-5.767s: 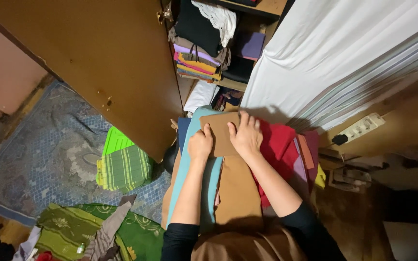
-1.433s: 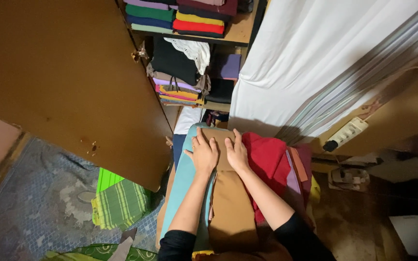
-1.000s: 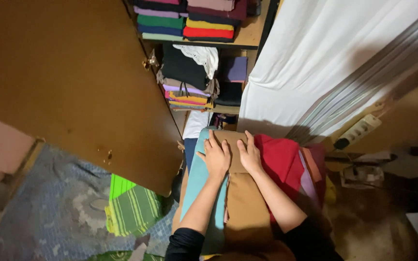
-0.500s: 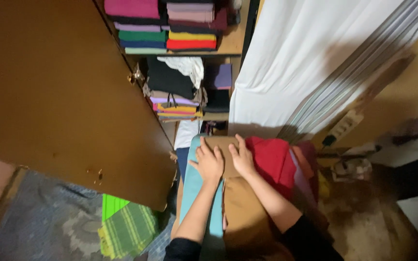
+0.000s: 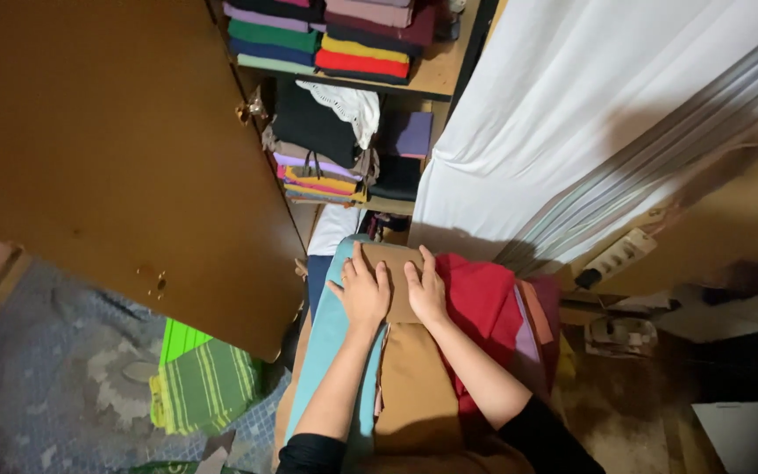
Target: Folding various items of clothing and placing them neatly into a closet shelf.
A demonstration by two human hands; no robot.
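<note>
Hands flat, fingers spread: left hand point(image 5: 364, 294) and right hand point(image 5: 426, 292) pressing folded tan cloth point(image 5: 396, 268) atop teal fabric point(image 5: 331, 338); smoothing fold, likely.

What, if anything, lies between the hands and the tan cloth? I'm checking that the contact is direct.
Nothing visible does. The left hand and the right hand both lie flat, palms down, straight on the folded tan cloth, which tops a pile with a light blue cloth and a red cloth.
</note>
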